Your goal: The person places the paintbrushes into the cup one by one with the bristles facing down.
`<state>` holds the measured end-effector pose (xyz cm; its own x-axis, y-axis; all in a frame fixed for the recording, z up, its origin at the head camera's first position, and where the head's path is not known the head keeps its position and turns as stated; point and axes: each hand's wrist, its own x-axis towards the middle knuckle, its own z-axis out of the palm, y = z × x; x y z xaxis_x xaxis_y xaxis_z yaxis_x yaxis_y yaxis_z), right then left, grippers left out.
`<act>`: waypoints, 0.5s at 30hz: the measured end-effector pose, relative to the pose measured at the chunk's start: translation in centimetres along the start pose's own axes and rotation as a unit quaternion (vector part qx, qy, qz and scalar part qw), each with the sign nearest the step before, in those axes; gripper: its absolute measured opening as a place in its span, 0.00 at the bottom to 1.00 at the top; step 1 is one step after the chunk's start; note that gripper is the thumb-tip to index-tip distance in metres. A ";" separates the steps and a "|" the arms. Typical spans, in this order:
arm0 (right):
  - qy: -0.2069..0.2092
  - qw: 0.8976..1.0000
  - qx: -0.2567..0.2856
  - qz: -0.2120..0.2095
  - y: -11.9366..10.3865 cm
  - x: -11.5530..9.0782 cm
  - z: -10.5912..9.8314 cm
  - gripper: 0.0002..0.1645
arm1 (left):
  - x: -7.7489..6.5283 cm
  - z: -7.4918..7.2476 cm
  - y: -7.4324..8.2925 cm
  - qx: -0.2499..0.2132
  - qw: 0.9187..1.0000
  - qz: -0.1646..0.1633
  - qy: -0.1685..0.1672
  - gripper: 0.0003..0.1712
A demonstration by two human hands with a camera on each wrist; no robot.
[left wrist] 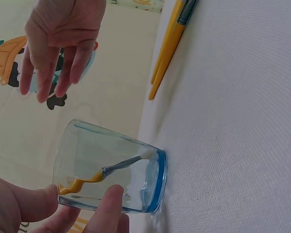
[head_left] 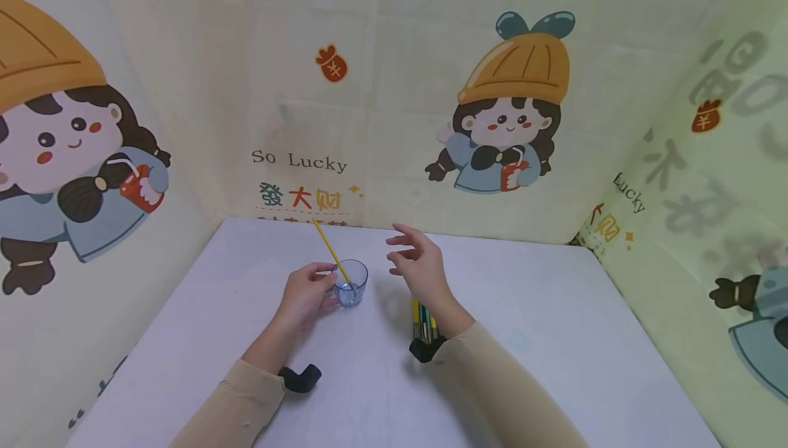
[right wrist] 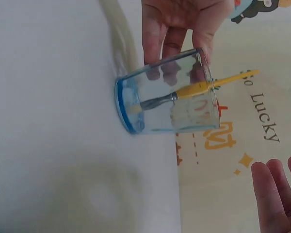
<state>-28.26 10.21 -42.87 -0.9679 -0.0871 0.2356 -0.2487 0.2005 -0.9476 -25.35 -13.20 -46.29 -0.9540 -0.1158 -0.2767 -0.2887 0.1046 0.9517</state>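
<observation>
A clear glass point(head_left: 351, 291) with a bluish base stands on the white table, and one yellow-handled paintbrush point(head_left: 330, 248) leans inside it, bristles down. My left hand point(head_left: 306, 292) holds the glass from its left side, thumb near the rim and fingers along the wall, as the left wrist view shows. To the right of the glass my right hand point(head_left: 421, 267) hovers above the table with fingers loosely spread and nothing in them. Beneath the right wrist lie several more paintbrushes point(head_left: 425, 321), partly hidden by the arm; two yellow handles point(left wrist: 166, 58) show in the left wrist view.
The white tabletop point(head_left: 542, 338) meets a cream cloth backdrop point(head_left: 394, 92) printed with cartoon figures at its back edge. More of this cloth hangs at the left and right sides. Black wrist-worn pieces point(head_left: 300, 378) sit at both cuffs.
</observation>
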 end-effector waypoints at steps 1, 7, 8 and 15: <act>0.002 1.000 -0.002 0.002 0.1 0.0 -0.3 0.32 | 0.0 0.0 0.0 -0.001 1.000 0.001 0.000 0.20; 0.016 1.000 -0.008 0.017 0.7 -0.5 -1.8 0.33 | 0.0 0.0 0.0 0.002 1.000 -0.005 0.000 0.20; 0.017 1.000 -0.009 0.018 0.7 -0.6 -2.0 0.33 | 0.0 0.0 0.1 0.003 1.000 -0.006 0.001 0.20; 0.025 0.999 -0.019 0.028 1.0 -1.2 -3.7 0.34 | -0.1 0.0 0.1 0.001 1.000 -0.006 0.002 0.21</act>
<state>-27.53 14.17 -43.32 -0.9807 -0.0253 0.1940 -0.1944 0.2397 -0.9512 -25.34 -13.14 -46.16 -0.9501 -0.1209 -0.2877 -0.3005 0.1060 0.9479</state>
